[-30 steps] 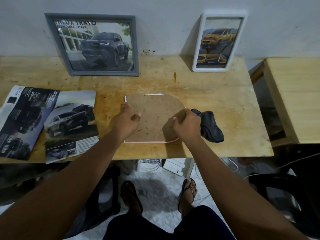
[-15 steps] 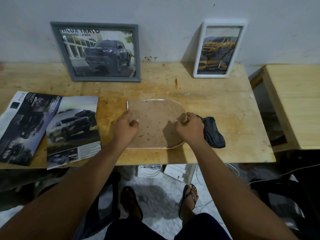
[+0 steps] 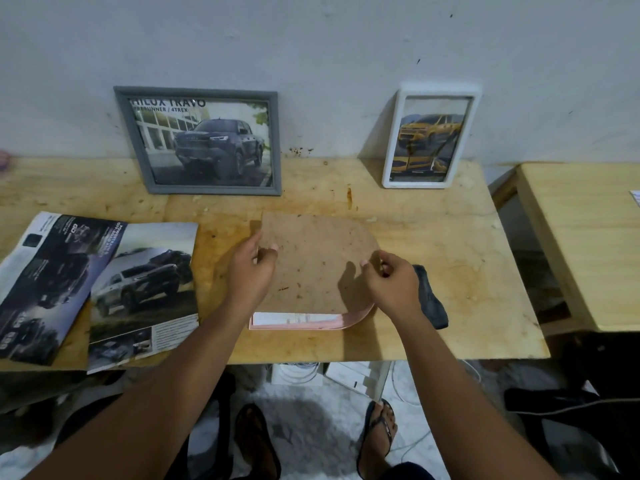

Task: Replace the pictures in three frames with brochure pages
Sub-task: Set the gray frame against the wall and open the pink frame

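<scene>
A brown backing board [image 3: 313,263] with one rounded corner is tilted up off a pink frame [image 3: 353,318] that lies face down on the wooden table [image 3: 433,237]. My left hand [image 3: 251,271] pinches the board's left edge and my right hand [image 3: 391,282] pinches its right edge. White paper [image 3: 277,319] shows inside the frame under the board's near edge. A grey frame [image 3: 199,142] with a dark truck page and a white frame [image 3: 431,136] with a yellow truck page lean on the wall. An open brochure [image 3: 93,285] lies at the left.
A dark cloth [image 3: 429,297] lies just right of my right hand. A second wooden table [image 3: 588,244] stands at the right with a gap between. Below the table edge are my sandalled feet, cables and a white box on the floor.
The board's near edge has come up off the pink frame, uncovering white paper beneath. Both hands shifted from pressing on the board to pinching its side edges. The camera tilted down.
</scene>
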